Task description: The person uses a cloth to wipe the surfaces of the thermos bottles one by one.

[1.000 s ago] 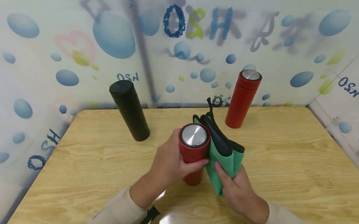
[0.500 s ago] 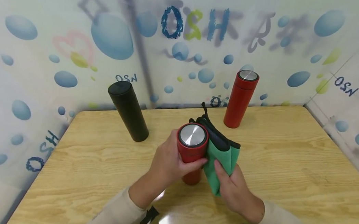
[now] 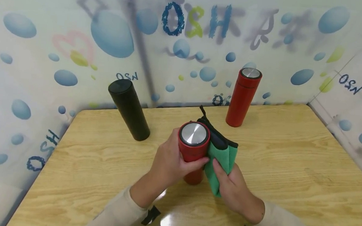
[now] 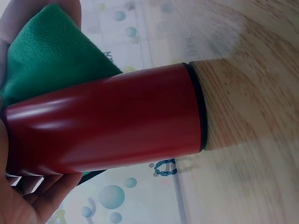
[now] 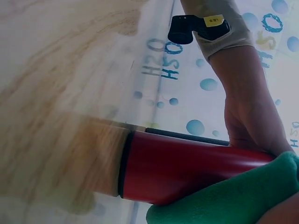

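My left hand (image 3: 168, 159) grips a red thermos flask (image 3: 194, 134) just below its silver-topped lid, with the thumb across the near side. The flask stands upright, and the left wrist view shows its black-ringed base right at the tabletop. In my right hand (image 3: 238, 191) is a folded green cloth (image 3: 223, 158) with black edging, held with the thumb on the near face. The cloth lies against the flask's right side, and part of it passes behind the flask. The right wrist view shows the green cloth (image 5: 229, 198) overlapping the red body, where the right fingers are mostly hidden.
A black flask (image 3: 129, 110) stands at the back left of the wooden table (image 3: 80, 176). Another red flask (image 3: 244, 98) stands at the back right, near the patterned wall (image 3: 183, 78). The table's right edge runs along a side wall.
My right hand and the cloth have shifted slightly left, and the cloth's far end has slid further behind the flask. My left hand keeps its grip. The head view has shifted a little.
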`<control>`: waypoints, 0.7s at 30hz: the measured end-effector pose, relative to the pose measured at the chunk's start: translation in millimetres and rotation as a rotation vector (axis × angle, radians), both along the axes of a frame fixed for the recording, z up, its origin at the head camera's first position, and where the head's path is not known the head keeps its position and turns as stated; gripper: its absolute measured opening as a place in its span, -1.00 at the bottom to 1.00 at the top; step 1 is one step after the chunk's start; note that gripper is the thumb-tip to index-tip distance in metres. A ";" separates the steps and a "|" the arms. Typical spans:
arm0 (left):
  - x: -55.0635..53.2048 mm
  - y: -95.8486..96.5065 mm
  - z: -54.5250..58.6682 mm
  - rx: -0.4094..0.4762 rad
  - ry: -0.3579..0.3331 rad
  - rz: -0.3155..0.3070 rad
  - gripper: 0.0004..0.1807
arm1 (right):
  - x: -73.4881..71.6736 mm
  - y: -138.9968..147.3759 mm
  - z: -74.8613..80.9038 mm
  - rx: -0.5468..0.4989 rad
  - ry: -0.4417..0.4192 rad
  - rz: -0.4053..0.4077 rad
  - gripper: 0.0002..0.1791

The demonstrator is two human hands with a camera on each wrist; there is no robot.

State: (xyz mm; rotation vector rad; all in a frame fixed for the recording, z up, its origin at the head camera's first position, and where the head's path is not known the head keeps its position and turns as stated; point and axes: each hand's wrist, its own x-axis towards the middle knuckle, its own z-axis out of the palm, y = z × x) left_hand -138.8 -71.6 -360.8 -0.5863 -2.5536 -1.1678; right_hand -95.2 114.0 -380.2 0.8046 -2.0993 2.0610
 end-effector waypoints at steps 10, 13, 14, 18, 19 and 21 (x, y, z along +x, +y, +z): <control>-0.9 0.4 3.4 0.003 -0.030 -0.015 -0.06 | 2.4 4.3 9.6 -0.047 0.023 0.003 -0.54; -2.3 -0.7 4.5 0.027 -0.043 -0.047 -0.06 | 3.0 5.0 13.2 -0.115 0.065 0.020 -0.49; -2.9 -1.1 4.7 0.037 -0.049 -0.057 -0.07 | 2.8 5.3 14.0 -0.128 0.077 0.026 -0.47; -3.7 -3.2 4.7 0.072 -0.081 -0.086 -0.08 | 2.0 6.9 15.2 -0.098 0.080 0.025 -0.47; -3.8 -3.7 4.6 0.083 -0.093 -0.090 -0.07 | 1.8 7.3 15.2 -0.080 0.068 0.024 -0.49; -4.3 -4.3 4.4 0.102 -0.119 -0.098 -0.05 | 1.1 8.0 15.0 -0.048 0.054 0.024 -0.52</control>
